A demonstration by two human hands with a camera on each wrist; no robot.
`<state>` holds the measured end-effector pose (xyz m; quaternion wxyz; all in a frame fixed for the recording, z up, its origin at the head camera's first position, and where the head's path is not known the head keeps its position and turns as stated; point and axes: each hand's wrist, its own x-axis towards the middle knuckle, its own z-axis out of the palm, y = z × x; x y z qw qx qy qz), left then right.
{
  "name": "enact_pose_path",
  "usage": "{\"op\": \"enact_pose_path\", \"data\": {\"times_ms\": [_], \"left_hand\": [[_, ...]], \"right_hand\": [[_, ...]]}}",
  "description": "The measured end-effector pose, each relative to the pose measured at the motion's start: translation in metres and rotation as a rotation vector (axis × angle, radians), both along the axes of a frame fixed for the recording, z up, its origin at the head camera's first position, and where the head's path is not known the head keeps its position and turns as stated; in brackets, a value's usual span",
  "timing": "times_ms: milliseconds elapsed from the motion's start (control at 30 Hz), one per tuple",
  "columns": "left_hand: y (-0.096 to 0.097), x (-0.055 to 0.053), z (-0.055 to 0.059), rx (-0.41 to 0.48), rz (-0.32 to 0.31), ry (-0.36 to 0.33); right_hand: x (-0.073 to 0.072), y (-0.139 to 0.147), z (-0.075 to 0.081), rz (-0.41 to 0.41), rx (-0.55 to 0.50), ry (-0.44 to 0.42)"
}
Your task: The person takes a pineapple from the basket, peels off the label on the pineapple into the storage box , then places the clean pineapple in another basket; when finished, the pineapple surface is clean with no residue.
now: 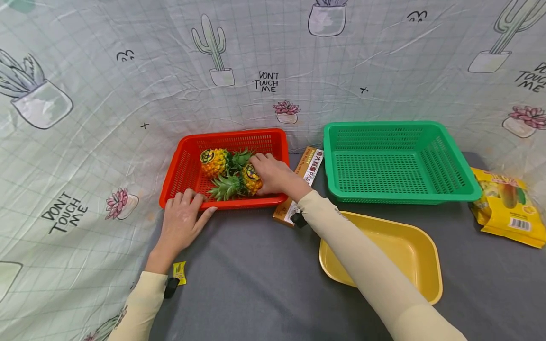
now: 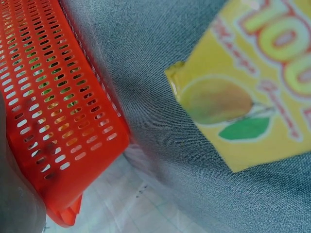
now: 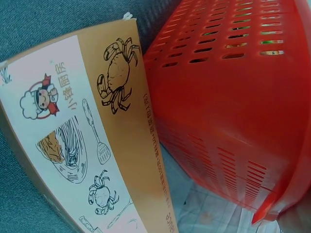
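In the head view, two small pineapples lie in a red slotted basket (image 1: 234, 203). My right hand (image 1: 275, 175) reaches in over the basket's right side and grips the pineapple (image 1: 251, 181) on the right, its fingers and thumb round the fruit. Its green crown points left. The other pineapple (image 1: 214, 163) lies to the left, with its crown toward the right; both carry a round dark label. My left hand (image 1: 183, 218) holds the front left rim, fingers over the edge and thumb along the front. Both wrist views show the basket's outer wall mostly.
A long pasta box (image 1: 313, 166) stands between the red basket and a green basket (image 1: 401, 196). In front is a yellow tray (image 1: 432, 265), partly under my right arm. A yellow snack bag (image 1: 507, 206) lies far right, a small yellow gummy packet (image 1: 179, 273) by my left wrist.
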<state>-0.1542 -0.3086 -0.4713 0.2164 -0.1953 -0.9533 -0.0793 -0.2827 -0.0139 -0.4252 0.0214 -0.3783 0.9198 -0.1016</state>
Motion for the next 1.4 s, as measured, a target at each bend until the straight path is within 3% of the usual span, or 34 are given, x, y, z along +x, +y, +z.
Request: {"op": "enact_pose_path", "data": {"times_ms": [267, 500, 967, 1400], "left_hand": [[0.001, 0.0, 0.001, -0.007, -0.006, 0.005], [0.0, 0.0, 0.0, -0.006, -0.003, 0.005], [-0.001, 0.001, -0.001, -0.009, 0.007, -0.005], [0.0, 0.0, -0.001, -0.017, 0.001, -0.004]], "right_hand": [[0.0, 0.008, 0.0, 0.039, -0.143, -0.028], [0.001, 0.013, 0.003, 0.083, -0.202, -0.04], [0.008, 0.02, 0.019, 0.061, -0.347, -0.036], [0.019, 0.034, 0.039, 0.043, -0.356, -0.017]]}}
